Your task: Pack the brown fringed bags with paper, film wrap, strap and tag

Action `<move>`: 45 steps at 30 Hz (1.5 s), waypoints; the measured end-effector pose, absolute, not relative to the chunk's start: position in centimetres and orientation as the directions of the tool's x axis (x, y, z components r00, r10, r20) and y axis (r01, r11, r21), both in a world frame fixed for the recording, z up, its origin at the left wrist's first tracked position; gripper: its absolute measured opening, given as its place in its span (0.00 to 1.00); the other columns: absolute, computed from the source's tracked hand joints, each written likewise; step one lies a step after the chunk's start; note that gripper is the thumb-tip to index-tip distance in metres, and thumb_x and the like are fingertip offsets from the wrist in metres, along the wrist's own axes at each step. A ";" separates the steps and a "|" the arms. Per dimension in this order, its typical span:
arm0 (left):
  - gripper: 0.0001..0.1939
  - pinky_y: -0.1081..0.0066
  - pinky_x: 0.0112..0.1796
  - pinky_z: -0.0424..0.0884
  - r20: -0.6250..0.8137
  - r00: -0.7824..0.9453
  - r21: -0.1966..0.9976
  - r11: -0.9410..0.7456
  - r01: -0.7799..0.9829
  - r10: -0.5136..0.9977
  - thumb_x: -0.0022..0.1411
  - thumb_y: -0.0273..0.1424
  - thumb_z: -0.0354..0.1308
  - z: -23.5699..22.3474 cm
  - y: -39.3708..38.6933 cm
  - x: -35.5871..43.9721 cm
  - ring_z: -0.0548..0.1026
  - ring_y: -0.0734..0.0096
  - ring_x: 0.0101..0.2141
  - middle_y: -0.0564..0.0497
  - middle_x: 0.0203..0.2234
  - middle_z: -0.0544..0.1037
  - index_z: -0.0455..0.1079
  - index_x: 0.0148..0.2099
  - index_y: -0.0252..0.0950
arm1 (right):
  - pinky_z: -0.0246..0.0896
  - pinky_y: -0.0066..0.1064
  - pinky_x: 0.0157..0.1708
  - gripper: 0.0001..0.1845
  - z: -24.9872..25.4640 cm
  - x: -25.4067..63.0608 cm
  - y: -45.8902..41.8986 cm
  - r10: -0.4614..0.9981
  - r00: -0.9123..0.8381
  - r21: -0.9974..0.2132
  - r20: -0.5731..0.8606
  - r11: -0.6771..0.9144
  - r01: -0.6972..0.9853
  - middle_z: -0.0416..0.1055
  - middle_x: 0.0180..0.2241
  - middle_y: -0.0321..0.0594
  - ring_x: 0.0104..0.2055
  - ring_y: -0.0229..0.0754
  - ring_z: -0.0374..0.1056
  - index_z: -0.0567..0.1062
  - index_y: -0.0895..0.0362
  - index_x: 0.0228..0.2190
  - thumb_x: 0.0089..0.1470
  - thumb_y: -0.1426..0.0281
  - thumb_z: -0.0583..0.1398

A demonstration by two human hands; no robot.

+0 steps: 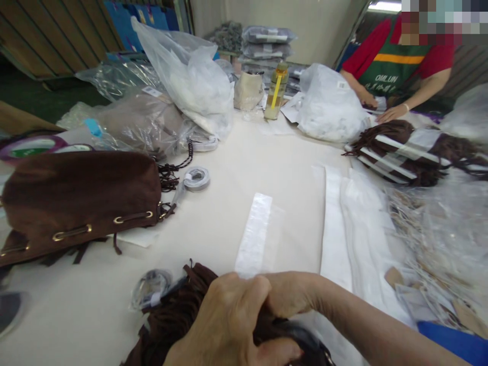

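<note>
At the bottom of the head view lies a dark brown fringed bag (183, 305), its strips spread to the left. My left hand (224, 320) is closed over it, fingers curled and thumb stretched to the right. Against its knuckles, my right hand (292, 295) bends in from the right, closed on the bag too; its fingertips are hidden. A shiny dark part with a bit of metal shows below my hands. Just left of the fringe is a coiled strap in clear plastic (152, 287). A white plastic strip (254, 231) lies flat beyond my hands.
A brown drawstring bag (84, 198) with gold eyelets lies left, near a coiled roll (197, 179). Long white plastic sheets (337, 229) and wrapped fringed bundles (412, 152) are on the right. A bottle (276, 94) stands at the back. A co-worker (392, 71) handles something across the table.
</note>
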State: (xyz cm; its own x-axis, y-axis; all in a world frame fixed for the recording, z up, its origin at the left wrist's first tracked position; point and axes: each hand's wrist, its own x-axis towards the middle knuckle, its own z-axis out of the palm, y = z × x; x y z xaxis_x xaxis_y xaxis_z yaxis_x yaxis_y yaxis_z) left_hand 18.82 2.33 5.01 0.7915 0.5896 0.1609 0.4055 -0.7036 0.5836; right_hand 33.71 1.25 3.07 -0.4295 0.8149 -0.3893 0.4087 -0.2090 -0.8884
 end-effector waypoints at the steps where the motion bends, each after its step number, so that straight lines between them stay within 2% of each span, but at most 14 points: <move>1: 0.16 0.67 0.29 0.65 0.136 0.791 0.587 -0.692 0.421 0.597 0.57 0.46 0.52 4.8 2.3 19.0 0.69 0.64 0.27 0.50 0.24 0.71 0.61 0.34 0.37 | 0.58 0.19 0.19 0.08 3.5 34.2 1.1 0.772 -0.468 -0.891 -0.430 -0.280 0.357 0.64 0.13 0.27 0.18 0.30 0.59 0.71 0.60 0.15 0.39 0.80 0.56; 3: 0.13 0.68 0.28 0.63 0.070 0.809 0.592 -0.677 0.437 0.583 0.61 0.42 0.48 4.4 2.4 19.5 0.69 0.64 0.26 0.50 0.23 0.70 0.60 0.34 0.37 | 0.63 0.23 0.31 0.08 4.5 35.1 0.4 0.745 -0.478 -0.885 -0.466 -0.395 0.247 0.69 0.20 0.30 0.25 0.33 0.65 0.72 0.60 0.20 0.44 0.77 0.54; 6: 0.13 0.68 0.30 0.63 -0.021 0.828 0.575 -0.671 0.469 0.561 0.65 0.39 0.41 3.7 2.7 20.2 0.71 0.64 0.27 0.50 0.23 0.71 0.60 0.36 0.36 | 0.63 0.29 0.36 0.10 6.0 35.7 -1.7 0.909 -0.106 -0.886 -0.404 -0.359 0.294 0.71 0.26 0.37 0.31 0.37 0.67 0.72 0.60 0.26 0.49 0.73 0.51; 8: 0.14 0.68 0.31 0.64 -0.081 0.823 0.543 -0.667 0.510 0.563 0.66 0.39 0.39 3.3 2.8 20.5 0.72 0.62 0.28 0.50 0.23 0.72 0.60 0.38 0.36 | 0.64 0.31 0.35 0.11 6.8 35.1 -4.0 0.947 0.209 -0.837 -0.243 -0.314 0.448 0.72 0.29 0.40 0.32 0.39 0.68 0.71 0.59 0.31 0.52 0.70 0.49; 10: 0.15 0.66 0.32 0.65 -0.128 0.811 0.521 -0.657 0.545 0.571 0.66 0.39 0.38 2.9 2.8 20.7 0.73 0.59 0.30 0.48 0.24 0.73 0.61 0.38 0.36 | 0.65 0.30 0.37 0.12 6.7 33.4 -6.7 0.940 0.339 -0.773 -0.025 -0.234 0.589 0.73 0.34 0.42 0.37 0.40 0.69 0.70 0.57 0.36 0.55 0.69 0.48; 12: 0.15 0.64 0.34 0.65 -0.142 0.800 0.554 -0.623 0.552 0.583 0.65 0.39 0.40 2.6 2.9 20.7 0.74 0.58 0.31 0.46 0.26 0.73 0.62 0.38 0.35 | 0.65 0.29 0.40 0.14 5.3 30.8 -9.2 0.938 0.297 -0.676 0.177 -0.104 0.730 0.72 0.41 0.43 0.42 0.40 0.68 0.67 0.56 0.43 0.56 0.72 0.48; 15: 0.13 0.68 0.34 0.66 -0.126 0.799 0.650 -0.560 0.514 0.588 0.62 0.38 0.46 2.6 3.2 20.4 0.73 0.63 0.30 0.48 0.25 0.73 0.64 0.36 0.34 | 0.61 0.42 0.49 0.23 1.6 27.1 -11.9 0.872 0.166 -0.328 0.461 -0.006 0.945 0.69 0.48 0.46 0.51 0.48 0.63 0.63 0.58 0.50 0.51 0.78 0.51; 17: 0.11 0.73 0.32 0.66 -0.098 0.814 0.696 -0.545 0.468 0.572 0.61 0.36 0.48 3.3 3.5 20.0 0.72 0.69 0.29 0.51 0.26 0.73 0.65 0.36 0.34 | 0.58 0.49 0.50 0.26 -0.7 25.9 -12.5 0.831 0.115 -0.174 0.545 -0.023 0.985 0.67 0.50 0.48 0.54 0.51 0.60 0.63 0.59 0.51 0.49 0.81 0.49; 20: 0.07 0.76 0.35 0.66 -0.024 0.827 0.737 -0.549 0.394 0.562 0.58 0.31 0.51 5.0 3.3 18.8 0.71 0.73 0.34 0.51 0.31 0.74 0.67 0.37 0.33 | 0.61 0.48 0.48 0.29 -2.2 26.0 -12.6 0.801 0.017 -0.078 0.599 0.038 0.996 0.66 0.50 0.50 0.55 0.52 0.58 0.61 0.61 0.53 0.48 0.81 0.48; 25: 0.07 0.75 0.41 0.64 0.055 0.900 0.737 -0.627 0.255 0.431 0.48 0.25 0.58 7.1 1.1 16.6 0.70 0.71 0.36 0.52 0.32 0.73 0.70 0.34 0.33 | 0.62 0.47 0.47 0.32 -2.3 26.7 -12.5 0.763 0.016 -0.144 0.646 0.102 0.984 0.63 0.53 0.50 0.58 0.52 0.54 0.54 0.61 0.58 0.50 0.79 0.48; 29: 0.06 0.75 0.41 0.65 -0.020 0.938 0.609 -0.740 0.285 0.345 0.46 0.22 0.56 7.1 -0.5 15.8 0.70 0.70 0.36 0.50 0.33 0.73 0.69 0.30 0.33 | 0.62 0.45 0.48 0.31 -2.8 26.4 -12.6 0.776 0.078 -0.227 0.625 0.085 0.970 0.63 0.54 0.45 0.58 0.50 0.55 0.54 0.56 0.58 0.52 0.79 0.48; 35: 0.13 0.64 0.45 0.64 -0.037 0.886 0.502 -0.758 0.416 0.462 0.50 0.19 0.46 6.9 -2.5 16.3 0.69 0.62 0.39 0.43 0.37 0.71 0.67 0.38 0.30 | 0.63 0.44 0.49 0.26 -2.7 26.4 -12.5 0.811 0.099 -0.261 0.576 0.068 0.963 0.65 0.53 0.45 0.57 0.49 0.56 0.61 0.58 0.55 0.54 0.76 0.50; 40: 0.13 0.62 0.47 0.62 -0.052 0.668 0.576 -0.524 0.627 0.743 0.53 0.26 0.50 5.5 -4.6 15.4 0.66 0.62 0.45 0.45 0.42 0.70 0.66 0.42 0.32 | 0.62 0.45 0.50 0.22 -2.8 26.4 -12.5 0.806 0.150 -0.331 0.573 0.061 0.942 0.65 0.52 0.45 0.57 0.48 0.56 0.66 0.57 0.51 0.54 0.75 0.50; 45: 0.18 0.61 0.47 0.63 -0.049 0.648 0.521 -0.534 0.666 0.760 0.52 0.23 0.49 5.3 -6.0 14.9 0.66 0.61 0.46 0.45 0.46 0.69 0.65 0.47 0.34 | 0.62 0.45 0.49 0.21 -3.4 26.4 -12.5 0.806 0.177 -0.364 0.564 0.051 0.930 0.65 0.52 0.45 0.57 0.48 0.57 0.68 0.57 0.49 0.53 0.75 0.50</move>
